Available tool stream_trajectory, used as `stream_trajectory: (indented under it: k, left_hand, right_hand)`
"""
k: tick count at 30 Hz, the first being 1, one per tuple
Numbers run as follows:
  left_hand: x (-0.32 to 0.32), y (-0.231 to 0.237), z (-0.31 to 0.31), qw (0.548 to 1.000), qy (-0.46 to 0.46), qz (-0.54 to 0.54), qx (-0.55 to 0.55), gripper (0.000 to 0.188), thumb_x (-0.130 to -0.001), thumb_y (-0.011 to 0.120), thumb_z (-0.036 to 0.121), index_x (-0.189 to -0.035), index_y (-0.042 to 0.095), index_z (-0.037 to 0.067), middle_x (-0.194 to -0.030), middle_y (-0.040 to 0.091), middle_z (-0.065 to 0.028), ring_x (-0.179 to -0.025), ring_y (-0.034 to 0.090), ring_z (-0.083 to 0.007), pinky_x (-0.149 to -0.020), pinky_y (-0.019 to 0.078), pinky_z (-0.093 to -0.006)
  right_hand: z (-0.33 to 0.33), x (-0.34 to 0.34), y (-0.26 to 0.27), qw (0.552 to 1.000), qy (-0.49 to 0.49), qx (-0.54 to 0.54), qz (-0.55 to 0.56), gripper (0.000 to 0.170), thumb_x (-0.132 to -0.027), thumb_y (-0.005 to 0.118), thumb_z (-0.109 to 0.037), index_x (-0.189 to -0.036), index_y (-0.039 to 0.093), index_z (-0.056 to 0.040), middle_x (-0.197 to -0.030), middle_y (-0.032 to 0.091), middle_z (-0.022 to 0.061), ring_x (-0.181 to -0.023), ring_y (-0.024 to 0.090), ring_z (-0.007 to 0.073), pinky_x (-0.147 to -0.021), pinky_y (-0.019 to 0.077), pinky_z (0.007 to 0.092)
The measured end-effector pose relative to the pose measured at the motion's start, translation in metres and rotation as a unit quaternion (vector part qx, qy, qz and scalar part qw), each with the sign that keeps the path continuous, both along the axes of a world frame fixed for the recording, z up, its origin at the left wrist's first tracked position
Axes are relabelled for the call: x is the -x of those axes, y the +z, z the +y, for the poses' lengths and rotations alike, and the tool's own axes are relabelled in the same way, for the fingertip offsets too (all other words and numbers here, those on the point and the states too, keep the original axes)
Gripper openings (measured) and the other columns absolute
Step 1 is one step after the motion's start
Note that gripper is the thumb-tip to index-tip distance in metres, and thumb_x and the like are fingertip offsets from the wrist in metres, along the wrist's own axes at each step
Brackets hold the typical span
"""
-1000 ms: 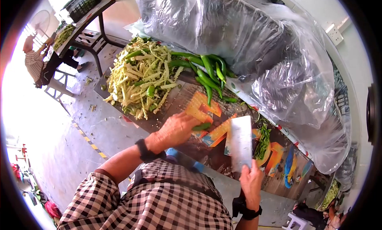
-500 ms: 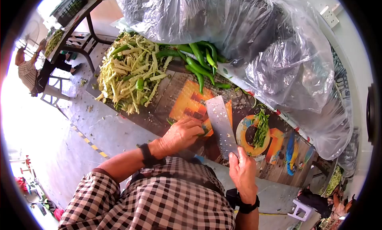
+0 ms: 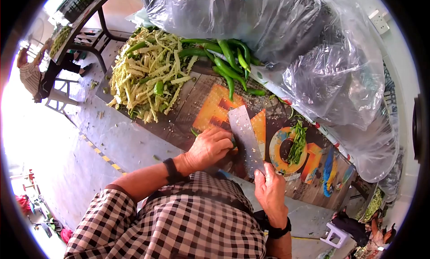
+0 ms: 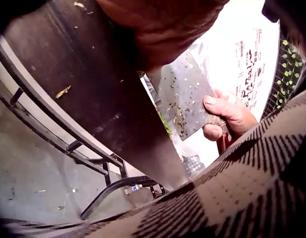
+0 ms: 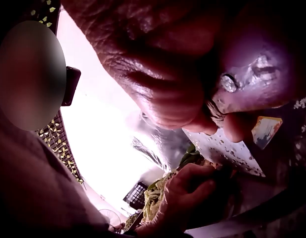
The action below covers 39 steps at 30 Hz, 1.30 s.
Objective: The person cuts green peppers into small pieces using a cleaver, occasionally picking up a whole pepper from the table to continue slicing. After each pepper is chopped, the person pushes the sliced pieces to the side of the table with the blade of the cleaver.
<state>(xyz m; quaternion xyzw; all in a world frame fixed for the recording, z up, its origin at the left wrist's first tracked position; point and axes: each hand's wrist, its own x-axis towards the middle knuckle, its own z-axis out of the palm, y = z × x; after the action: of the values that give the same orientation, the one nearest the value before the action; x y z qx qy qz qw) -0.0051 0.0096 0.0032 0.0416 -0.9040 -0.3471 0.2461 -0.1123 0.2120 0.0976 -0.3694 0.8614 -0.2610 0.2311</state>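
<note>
In the head view my left hand (image 3: pixel 210 146) holds a green chili pepper (image 3: pixel 194 131) down on the painted wooden table (image 3: pixel 174 124), most of the pepper hidden under curled fingers. My right hand (image 3: pixel 271 187) grips the handle of a cleaver (image 3: pixel 246 133), its broad blade flecked with pale seeds. The blade stands right beside the left fingertips, where the pepper's other end shows. Both wrist views also catch the seed-specked cleaver (image 4: pixel 178 94). Further along the table lies a small bunch of green strips (image 3: pixel 297 144).
A large heap of pale shredded pith and green bits (image 3: pixel 145 79) covers the table's left end. Whole green chilies (image 3: pixel 230 64) lie beside it. Clear plastic sheeting (image 3: pixel 268 30) drapes along the far edge. One person (image 3: pixel 33 75) sits at another table; another (image 3: pixel 365 232) is at lower right.
The cleaver has swung left from beside the green strips to the left hand's fingertips, its blade now tilted. Over the last half second both hands have shifted only slightly.
</note>
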Motion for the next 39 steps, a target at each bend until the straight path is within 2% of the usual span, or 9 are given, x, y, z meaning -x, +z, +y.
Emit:
stream_trajectory:
  k: [2, 7, 10, 19, 23, 25, 28, 31, 39]
  left_hand:
    - [0.001, -0.001, -0.001, 1.000, -0.004, 0.001, 0.001, 0.020, -0.072, 0.073, 0.003, -0.089, 0.063, 0.008, -0.101, 0.065, -0.0082, -0.096, 0.063, -0.0305, -0.079, 0.0515, -0.0398]
    - [0.001, 0.001, -0.001, 1.000, -0.004, 0.009, 0.009, 0.019, -0.072, 0.073, 0.004, -0.087, 0.063, 0.009, -0.101, 0.065, -0.0071, -0.095, 0.064, -0.0290, -0.076, 0.0510, -0.0390]
    - [0.000, 0.001, -0.001, 1.000, -0.004, 0.006, 0.010, 0.019, -0.072, 0.073, 0.005, -0.087, 0.063, 0.009, -0.100, 0.064, -0.0067, -0.095, 0.064, -0.0285, -0.076, 0.0508, -0.0386]
    - [0.000, -0.001, -0.001, 1.000, -0.007, -0.008, 0.002, 0.017, -0.073, 0.070, 0.008, -0.089, 0.063, 0.011, -0.101, 0.063, -0.0054, -0.096, 0.061, -0.0281, -0.080, 0.0491, -0.0396]
    - [-0.001, 0.000, -0.001, 1.000, -0.007, -0.019, 0.001, 0.018, -0.073, 0.068, 0.009, -0.090, 0.063, 0.011, -0.102, 0.062, -0.0054, -0.098, 0.060, -0.0283, -0.083, 0.0480, -0.0410]
    - [-0.001, 0.000, -0.001, 1.000, -0.007, -0.013, 0.008, 0.020, -0.071, 0.071, 0.007, -0.089, 0.063, 0.010, -0.101, 0.063, -0.0062, -0.096, 0.062, -0.0288, -0.080, 0.0484, -0.0400]
    - [0.000, -0.001, 0.000, 1.000, -0.004, -0.006, 0.012, 0.022, -0.070, 0.072, 0.006, -0.089, 0.063, 0.010, -0.100, 0.063, -0.0069, -0.095, 0.062, -0.0292, -0.079, 0.0487, -0.0397]
    - [0.000, -0.002, 0.000, 1.000, 0.001, -0.004, 0.009, 0.022, -0.069, 0.073, 0.006, -0.089, 0.064, 0.009, -0.100, 0.063, -0.0074, -0.095, 0.062, -0.0294, -0.079, 0.0489, -0.0399]
    - [0.000, 0.002, 0.002, 1.000, 0.015, -0.025, -0.001, 0.023, -0.066, 0.073, 0.004, -0.087, 0.064, 0.008, -0.099, 0.063, -0.0081, -0.094, 0.062, -0.0296, -0.079, 0.0494, -0.0400]
  right_hand:
    - [0.000, 0.001, 0.001, 1.000, 0.004, 0.003, 0.001, 0.019, -0.091, 0.058, -0.008, -0.107, 0.058, 0.0033, -0.079, 0.064, 0.0230, -0.070, 0.064, 0.0405, -0.062, 0.0499, 0.0414]
    - [0.002, -0.001, -0.001, 1.000, 0.000, 0.013, -0.006, 0.018, -0.092, 0.057, -0.008, -0.106, 0.058, 0.0034, -0.076, 0.063, 0.0217, -0.066, 0.063, 0.0380, -0.060, 0.0492, 0.0400]
    - [0.003, -0.002, -0.004, 0.998, 0.000, 0.050, 0.023, 0.013, -0.089, 0.061, -0.009, -0.099, 0.058, -0.0010, -0.066, 0.060, 0.0205, -0.059, 0.060, 0.0412, -0.052, 0.0455, 0.0465]
    - [0.001, -0.006, -0.001, 0.999, 0.001, 0.034, 0.009, 0.013, -0.090, 0.060, -0.010, -0.100, 0.058, -0.0025, -0.068, 0.062, 0.0197, -0.060, 0.061, 0.0404, -0.052, 0.0461, 0.0466]
    - [-0.001, -0.012, 0.000, 0.997, 0.023, 0.017, 0.074, 0.013, -0.089, 0.060, -0.010, -0.101, 0.058, -0.0039, -0.070, 0.062, 0.0175, -0.060, 0.061, 0.0381, -0.053, 0.0466, 0.0461]
    - [-0.002, -0.015, 0.001, 0.994, 0.040, 0.018, 0.101, 0.014, -0.089, 0.060, -0.010, -0.102, 0.058, -0.0046, -0.073, 0.061, 0.0162, -0.061, 0.061, 0.0372, -0.053, 0.0472, 0.0459]
    - [-0.004, -0.018, 0.003, 0.993, 0.046, -0.030, 0.103, 0.016, -0.088, 0.059, -0.010, -0.103, 0.056, -0.0054, -0.077, 0.061, 0.0149, -0.064, 0.062, 0.0369, -0.055, 0.0486, 0.0461]
    - [-0.013, -0.017, 0.012, 0.993, 0.070, -0.038, 0.083, 0.020, -0.092, 0.056, -0.009, -0.110, 0.054, -0.0016, -0.073, 0.061, 0.0218, -0.066, 0.061, 0.0423, -0.057, 0.0463, 0.0494]
    - [-0.029, -0.012, 0.014, 0.992, 0.098, -0.032, 0.078, 0.016, -0.091, 0.055, -0.007, -0.102, 0.050, 0.0027, -0.075, 0.060, 0.0242, -0.065, 0.060, 0.0441, -0.056, 0.0459, 0.0505]
